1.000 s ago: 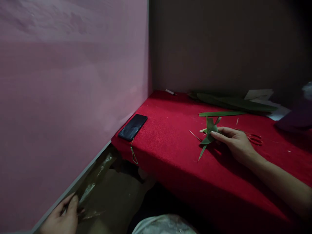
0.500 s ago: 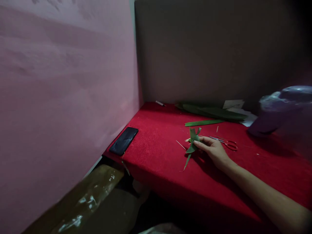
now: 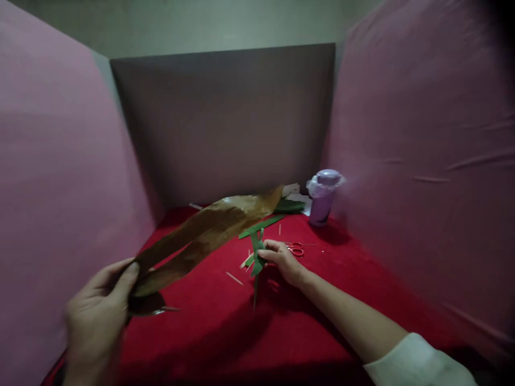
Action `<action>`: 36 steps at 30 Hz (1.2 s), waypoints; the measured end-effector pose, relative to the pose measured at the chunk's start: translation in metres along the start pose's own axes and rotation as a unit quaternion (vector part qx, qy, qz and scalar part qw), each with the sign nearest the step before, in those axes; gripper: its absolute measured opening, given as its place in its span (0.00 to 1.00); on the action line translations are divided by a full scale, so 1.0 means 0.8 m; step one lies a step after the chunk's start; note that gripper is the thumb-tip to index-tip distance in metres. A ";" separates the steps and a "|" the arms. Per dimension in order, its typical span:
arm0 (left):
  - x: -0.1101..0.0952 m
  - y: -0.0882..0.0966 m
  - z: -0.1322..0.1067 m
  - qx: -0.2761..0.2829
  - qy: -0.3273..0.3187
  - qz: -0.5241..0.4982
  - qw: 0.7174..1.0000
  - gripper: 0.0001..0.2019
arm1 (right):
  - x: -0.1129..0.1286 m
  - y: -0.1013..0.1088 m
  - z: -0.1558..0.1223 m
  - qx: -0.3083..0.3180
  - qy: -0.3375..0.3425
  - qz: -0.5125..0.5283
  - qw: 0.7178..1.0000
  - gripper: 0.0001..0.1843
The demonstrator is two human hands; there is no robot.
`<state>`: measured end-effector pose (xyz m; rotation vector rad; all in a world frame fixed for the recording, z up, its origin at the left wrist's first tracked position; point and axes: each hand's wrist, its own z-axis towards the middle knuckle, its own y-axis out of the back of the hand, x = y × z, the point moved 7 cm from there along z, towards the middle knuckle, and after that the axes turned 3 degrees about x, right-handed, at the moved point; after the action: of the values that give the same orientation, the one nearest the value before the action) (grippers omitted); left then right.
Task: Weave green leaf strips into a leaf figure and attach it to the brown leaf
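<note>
My left hand [image 3: 98,308] grips one end of a long, broad brown leaf [image 3: 217,225], pinched between thumb and fingers. The leaf is bent into two strips and stretches up and right over the table. My right hand [image 3: 284,262] pinches a folded green leaf piece [image 3: 258,257] with a thin tail hanging down. Just behind that hand lie scissors with red handles [image 3: 296,250], partly covered by it. Thin wooden sticks [image 3: 234,279] are scattered on the red cloth [image 3: 209,332] near the green piece. A dark, partly hidden object [image 3: 148,304] shows beside my left fingers.
Green leaves [image 3: 288,206] and white paper [image 3: 303,201] lie at the back of the table. A purple tumbler [image 3: 322,201] with clear plastic around its top stands at the back right. Pink walls [image 3: 410,177] rise on both sides, with a dark panel [image 3: 233,123] behind.
My left hand has come into view with the brown leaf. The view has turned to the right. My right hand still holds the green leaf piece.
</note>
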<state>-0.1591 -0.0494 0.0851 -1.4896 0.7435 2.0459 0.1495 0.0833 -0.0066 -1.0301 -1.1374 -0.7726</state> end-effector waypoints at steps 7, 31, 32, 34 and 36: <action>0.076 -0.214 0.039 0.179 0.115 -0.110 0.971 0.10 | -0.008 0.041 0.019 -0.113 -0.014 0.064 0.991 0.07; 0.102 -0.249 -0.022 0.382 0.243 -0.112 0.885 0.16 | -0.026 0.040 0.036 -0.125 -0.015 0.113 0.985 0.08; 0.101 -0.247 -0.022 0.376 0.244 -0.108 0.887 0.15 | -0.026 0.042 0.036 -0.121 -0.007 0.112 0.986 0.08; 0.098 -0.244 -0.020 0.365 0.247 -0.110 0.891 0.13 | -0.027 0.043 0.034 -0.115 -0.002 0.114 0.987 0.07; 0.096 -0.242 -0.018 0.359 0.250 -0.123 0.891 0.13 | -0.027 0.044 0.033 -0.114 -0.001 0.119 0.986 0.07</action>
<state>-0.0403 0.0871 -0.0190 -1.5352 1.2606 1.0020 0.1662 0.1205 -0.0341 -1.3314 -0.9213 -0.7201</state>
